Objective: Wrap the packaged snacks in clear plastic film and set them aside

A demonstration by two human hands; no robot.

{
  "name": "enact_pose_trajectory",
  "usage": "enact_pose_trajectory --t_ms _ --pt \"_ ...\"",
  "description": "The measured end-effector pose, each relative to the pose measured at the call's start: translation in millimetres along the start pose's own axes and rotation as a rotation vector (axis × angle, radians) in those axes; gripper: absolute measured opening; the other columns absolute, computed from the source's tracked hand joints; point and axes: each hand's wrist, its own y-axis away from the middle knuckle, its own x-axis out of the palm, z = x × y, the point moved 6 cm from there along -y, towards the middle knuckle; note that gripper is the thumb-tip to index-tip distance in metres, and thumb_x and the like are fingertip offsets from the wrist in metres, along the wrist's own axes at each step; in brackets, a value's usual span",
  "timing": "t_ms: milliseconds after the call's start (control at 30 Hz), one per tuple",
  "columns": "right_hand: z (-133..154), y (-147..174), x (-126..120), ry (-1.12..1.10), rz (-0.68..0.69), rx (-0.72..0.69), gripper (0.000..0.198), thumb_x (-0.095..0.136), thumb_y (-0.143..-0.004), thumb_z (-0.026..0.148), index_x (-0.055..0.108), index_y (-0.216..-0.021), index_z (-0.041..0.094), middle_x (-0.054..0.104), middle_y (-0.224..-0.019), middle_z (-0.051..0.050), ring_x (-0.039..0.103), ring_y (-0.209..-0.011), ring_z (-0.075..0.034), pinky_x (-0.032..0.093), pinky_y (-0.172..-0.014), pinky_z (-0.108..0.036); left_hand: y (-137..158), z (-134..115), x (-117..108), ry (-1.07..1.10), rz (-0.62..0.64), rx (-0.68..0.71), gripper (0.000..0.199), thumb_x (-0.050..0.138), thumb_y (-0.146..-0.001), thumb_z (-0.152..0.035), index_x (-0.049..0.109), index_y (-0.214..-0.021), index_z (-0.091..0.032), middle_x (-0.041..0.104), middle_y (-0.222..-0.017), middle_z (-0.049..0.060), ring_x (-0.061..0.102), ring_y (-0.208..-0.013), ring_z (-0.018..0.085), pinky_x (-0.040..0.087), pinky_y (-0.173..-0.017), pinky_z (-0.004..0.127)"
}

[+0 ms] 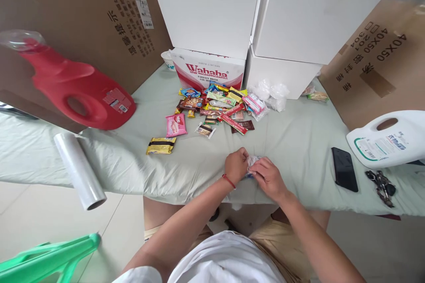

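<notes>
White shirt [229,258] fabric lies nearest the camera, at the lower edge of the view, with both forearms extending forward from it over the front edge of the table [299,141].

Packet [252,160]: located between the hands, near the front edge of the table and slightly right of the middle. Clear, crinkled wrap shows on top; blue shows beneath. Whether its underside touches the cloth cannot be told.

Left hand [235,166]: fingertips pinched together on the packet's left side. A red cord [229,181] encircles the wrist.

Right hand [268,177]: thumb and fingers drawn together on the packet's right side, palm down.

Governing relation: the packet lies right of the left hand and left of the right hand, directly at the fingertips of both. Neither hand is clearly nearer. Fingers cover most of the packet, so its long axis cannot be determined.

Surroundings: the snack pile [221,98] lies beyond the hands, against the Wahaha box [209,70] toward the back edge. A yellow pack [161,146] and a pink pack [175,124] lie apart from the hands, toward the left. The phone [344,169] and keys [381,187] lie near the front edge, well to the right. The roll [79,170] projects past the front edge at the left.
</notes>
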Motion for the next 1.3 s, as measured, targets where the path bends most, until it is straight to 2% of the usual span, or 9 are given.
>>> enact_pose_trajectory --t_ms 200,300,433,533,667,867,1033,1167,1300 --pt "-4 20 13 0.056 -0.055 -0.07 0.029 0.049 -0.101 0.019 0.076 -0.107 0.028 0.068 -0.09 -0.006 0.05 -0.083 -0.022 0.049 -0.076 -0.04 0 0 -11 0.068 0.247 0.214 0.017 0.057 -0.077 -0.01 0.059 -0.09 -0.021 0.049 -0.062 -0.007 0.048 -0.061 0.013 0.036 -0.062 0.024" --pt "-8 21 11 0.033 -0.085 -0.066 0.029 0.05 -0.1 0.018 0.076 -0.106 0.028 0.068 -0.089 -0.006 0.051 -0.084 -0.022 0.05 -0.076 -0.04 1 1 -25 0.116 0.423 0.322 0.028 0.06 -0.076 -0.012 0.062 -0.102 -0.021 0.058 -0.072 -0.005 0.054 -0.067 0.013 0.043 -0.064 0.024" --pt "-13 28 9 -0.005 -0.081 -0.063 0.026 0.053 -0.099 0.018 0.076 -0.105 0.028 0.068 -0.089 -0.006 0.054 -0.085 -0.022 0.05 -0.079 -0.041 7 -11 -44 0.165 0.243 0.497 0.025 0.062 -0.085 -0.022 0.065 -0.11 -0.021 0.065 -0.105 0.007 0.06 -0.1 0.021 0.05 -0.09 0.035" --pt "-16 34 8 0.007 -0.06 -0.04 0.024 0.056 -0.097 0.02 0.077 -0.105 0.029 0.069 -0.092 -0.006 0.057 -0.089 -0.023 0.051 -0.082 -0.043 16 -25 -30 0.179 0.183 0.62 0.02 0.057 -0.095 -0.032 0.071 -0.106 -0.023 0.064 -0.113 0.009 0.057 -0.112 0.024 0.045 -0.104 0.042" --pt "-14 40 6 0.026 -0.047 -0.051 0.028 0.056 -0.097 0.017 0.076 -0.111 0.031 0.072 -0.098 -0.006 0.059 -0.095 -0.023 0.053 -0.085 -0.043 13 -21 -4 0.314 0.263 0.542 0.02 0.059 -0.095 -0.034 0.074 -0.1 -0.022 0.063 -0.111 0.008 0.062 -0.105 0.021 0.05 -0.099 0.037" --pt "-7 61 11 0.127 0.011 -0.056 0.048 0.05 -0.099 0.01 0.063 -0.14 0.03 0.068 -0.129 -0.008 0.057 -0.119 -0.026 0.055 -0.1 -0.05 15 -5 -4 0.223 0.249 0.547 0.031 0.074 -0.085 -0.038 0.07 -0.113 -0.025 0.06 -0.121 0.008 0.061 -0.114 0.024 0.048 -0.104 0.04" --pt "-9 77 -1 0.075 0.065 -0.016 0.036 0.056 -0.098 0.015 0.069 -0.129 0.029 0.064 -0.14 -0.008 0.056 -0.13 -0.028 0.055 -0.104 -0.051 20 -5 -1 0.102 0.232 0.556 0.042 0.081 -0.079 -0.029 0.065 -0.117 -0.025 0.058 -0.128 0.009 0.06 -0.119 0.027 0.046 -0.103 0.043" --pt "-21 66 -24 0.116 -0.026 0.058 0.046 0.054 -0.099 0.017 0.059 -0.141 0.033 0.057 -0.148 -0.01 0.055 -0.132 -0.027 0.054 -0.105 -0.052 21 -4 1 0.115 0.206 0.548 0.042 0.08 -0.077 -0.024 0.062 -0.115 -0.022 0.058 -0.125 0.01 0.059 -0.116 0.026 0.049 -0.1 0.042" --pt "-26 43 -12 0.197 0.097 -0.059 0.059 0.052 -0.099 0.016 0.044 -0.155 0.031 0.054 -0.151 -0.011 0.052 -0.135 -0.029 0.051 -0.109 -0.054 19 -1 -1 0.117 0.134 0.536 0.041 0.077 -0.081 -0.03 0.061 -0.117 -0.019 0.059 -0.121 0.013 0.058 -0.116 0.027 0.05 -0.102 0.044"
